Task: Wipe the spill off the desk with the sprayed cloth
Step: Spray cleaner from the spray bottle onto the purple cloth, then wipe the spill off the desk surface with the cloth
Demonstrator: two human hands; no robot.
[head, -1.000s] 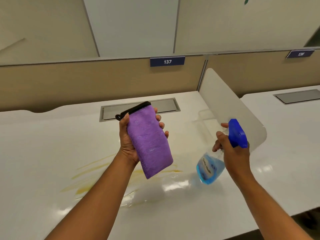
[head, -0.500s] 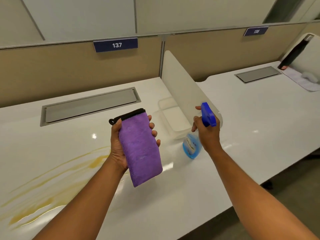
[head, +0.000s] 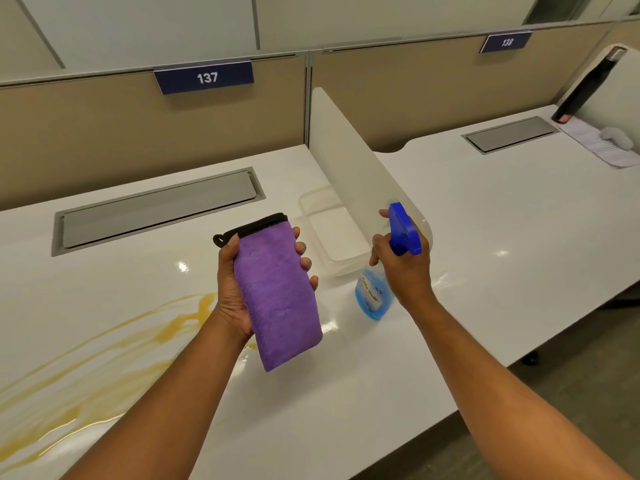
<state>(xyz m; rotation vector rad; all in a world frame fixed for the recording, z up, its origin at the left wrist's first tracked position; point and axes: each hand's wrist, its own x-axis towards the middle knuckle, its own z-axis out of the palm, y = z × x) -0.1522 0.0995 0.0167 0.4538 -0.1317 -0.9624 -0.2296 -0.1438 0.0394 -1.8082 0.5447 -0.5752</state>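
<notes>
My left hand (head: 231, 292) holds a folded purple cloth (head: 278, 296) with a black edge upright above the white desk (head: 104, 289). My right hand (head: 403, 268) grips a spray bottle (head: 374, 296) of blue liquid with a blue trigger head, its nozzle turned toward the cloth, a short gap between them. A yellow spill (head: 86, 368) streaks across the desk to the left, partly hidden behind my left forearm.
A frosted divider panel (head: 353, 181) stands between desk 137 and desk 138. A clear plastic tray (head: 332, 233) lies by the divider. A grey cable hatch (head: 156, 209) sits at the back. Papers and a dark item (head: 602, 140) lie far right. The desk's front edge runs below my arms.
My view has swung right and down, so the spill now sits farther left. Both hands keep their hold; the bottle stays close to the cloth's right side.
</notes>
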